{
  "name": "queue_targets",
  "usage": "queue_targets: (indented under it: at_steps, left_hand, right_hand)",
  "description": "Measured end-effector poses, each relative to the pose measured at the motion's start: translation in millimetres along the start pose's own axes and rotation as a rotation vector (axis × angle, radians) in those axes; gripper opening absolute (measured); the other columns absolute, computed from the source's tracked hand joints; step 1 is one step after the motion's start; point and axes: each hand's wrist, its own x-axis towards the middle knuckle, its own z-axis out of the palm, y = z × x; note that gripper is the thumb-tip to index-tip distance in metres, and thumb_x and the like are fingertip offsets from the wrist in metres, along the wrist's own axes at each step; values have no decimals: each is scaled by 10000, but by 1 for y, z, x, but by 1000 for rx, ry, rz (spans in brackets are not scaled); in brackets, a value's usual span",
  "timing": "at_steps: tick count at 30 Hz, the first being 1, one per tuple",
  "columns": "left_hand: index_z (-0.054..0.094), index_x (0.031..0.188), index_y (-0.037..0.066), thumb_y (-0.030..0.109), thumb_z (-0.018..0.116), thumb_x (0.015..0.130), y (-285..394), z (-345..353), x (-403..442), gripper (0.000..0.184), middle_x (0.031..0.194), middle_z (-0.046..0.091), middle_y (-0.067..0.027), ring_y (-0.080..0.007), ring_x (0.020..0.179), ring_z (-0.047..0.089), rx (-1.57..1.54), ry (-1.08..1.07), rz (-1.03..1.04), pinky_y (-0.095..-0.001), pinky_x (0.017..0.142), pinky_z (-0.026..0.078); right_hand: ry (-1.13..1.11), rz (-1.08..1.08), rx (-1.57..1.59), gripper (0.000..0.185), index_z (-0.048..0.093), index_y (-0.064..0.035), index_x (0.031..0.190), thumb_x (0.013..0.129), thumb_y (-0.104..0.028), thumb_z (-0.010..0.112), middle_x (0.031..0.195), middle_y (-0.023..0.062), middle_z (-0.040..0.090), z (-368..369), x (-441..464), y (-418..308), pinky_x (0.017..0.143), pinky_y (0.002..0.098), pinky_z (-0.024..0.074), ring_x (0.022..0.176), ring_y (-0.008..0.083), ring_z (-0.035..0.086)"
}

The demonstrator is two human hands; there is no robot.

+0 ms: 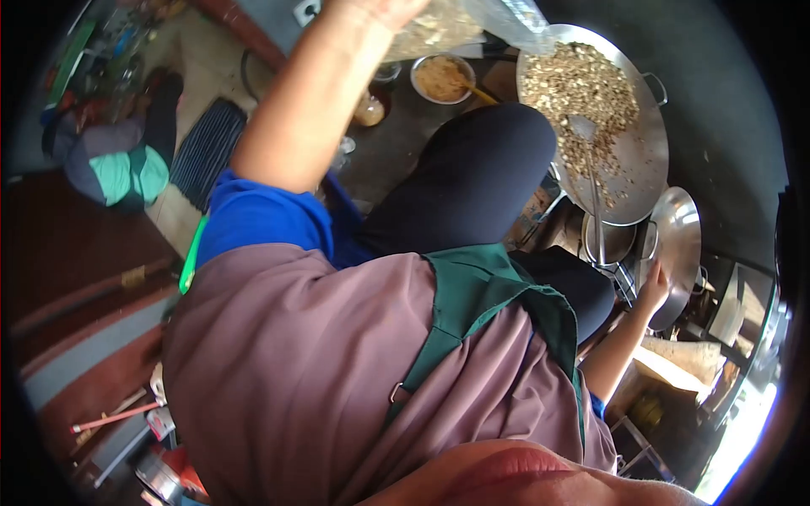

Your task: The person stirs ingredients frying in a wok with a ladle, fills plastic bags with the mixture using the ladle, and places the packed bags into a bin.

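Note:
My right hand [654,291] is closed on the near edge of a shiny metal wok [677,232], which is tilted up on its side. Beside it sits a larger wok [645,160] holding a chopped brown and pale food mix [582,88]. A long-handled metal spatula [596,198] lies in that mix, its handle resting over the rim. At the top edge only the base of my left hand [390,10] shows; its fingers are out of frame. Right next to it is a clear plastic bag [439,32] with pale contents, reaching toward the large wok's rim.
A bowl of yellowish food [440,78] with a yellow-handled utensil stands left of the large wok. A jar [369,110] is near it. Another metal pot [614,232] sits under the spatula handle. Another person [126,169] is low at the far left, near a dark striped mat [209,152].

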Motion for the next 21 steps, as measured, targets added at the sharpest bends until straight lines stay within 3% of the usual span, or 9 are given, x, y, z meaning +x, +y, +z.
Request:
queue_targets:
  at_steps: [4, 6, 9, 10, 12, 15, 19, 21]
  left_hand:
    - [558, 1069, -27, -56, 479, 829, 66, -16, -70, 254, 666, 471, -14, -60, 514, 432, 275, 184, 114, -143, 443, 354]
    - [557, 1072, -24, -44, 487, 829, 98, -37, -106, 254, 665, 473, -15, -61, 518, 435, 359, 280, 180, -153, 447, 362]
    - [553, 1084, -13, -35, 497, 828, 143, -73, -169, 264, 660, 471, -18, -66, 526, 440, 380, 507, 285, -158, 461, 371]
    - [551, 1090, -8, -33, 499, 827, 155, -84, -188, 268, 658, 469, -19, -68, 529, 441, 368, 593, 317, -158, 467, 373]
    - [535, 1049, -45, -85, 521, 778, 169, -93, -226, 275, 692, 470, -39, -68, 557, 425, 361, 718, 354, -168, 469, 343]
    - [528, 1029, -60, -117, 520, 754, 185, -100, -277, 281, 711, 462, -46, -67, 569, 415, 364, 871, 414, -172, 468, 326]
    - [512, 1073, -59, -125, 500, 774, 208, -120, -324, 306, 741, 454, -57, -73, 570, 411, 329, 932, 483, -172, 466, 328]
    - [508, 1082, -66, -126, 491, 783, 215, -125, -334, 306, 742, 457, -63, -80, 572, 408, 330, 976, 489, -172, 465, 321]
  right_hand:
    - [11, 191, -100, 356, 669, 2, 1010, 853, -313, 614, 928, 131, 684, 16, -60, 25, 769, 298, 476, 833, 203, 639]
    - [-63, 88, -171, 339, 672, 0, 1003, 848, -296, 617, 933, 136, 682, 38, -66, 67, 787, 299, 468, 844, 204, 635]
    - [-178, 215, 20, 330, 673, -7, 1012, 843, -285, 619, 946, 127, 681, 45, -55, 92, 807, 302, 460, 863, 204, 628]
    - [-215, 170, -69, 344, 672, -4, 1017, 830, -289, 629, 951, 113, 682, 47, -48, 100, 812, 302, 460, 868, 194, 623]
    - [-265, 345, 53, 355, 674, 3, 1009, 804, -286, 656, 947, 118, 681, 53, -42, 97, 806, 300, 459, 856, 188, 617]
    - [-336, 389, 64, 368, 661, 14, 1039, 819, -282, 638, 948, 127, 676, 58, -29, 104, 795, 266, 451, 858, 167, 606]
    - [-369, 343, -56, 400, 685, -8, 966, 810, -373, 634, 907, 122, 684, 51, -40, 49, 793, 289, 448, 843, 170, 609]
    - [-363, 350, -29, 356, 685, -1, 975, 786, -303, 674, 882, 108, 678, 55, -41, 34, 743, 293, 470, 776, 174, 604]
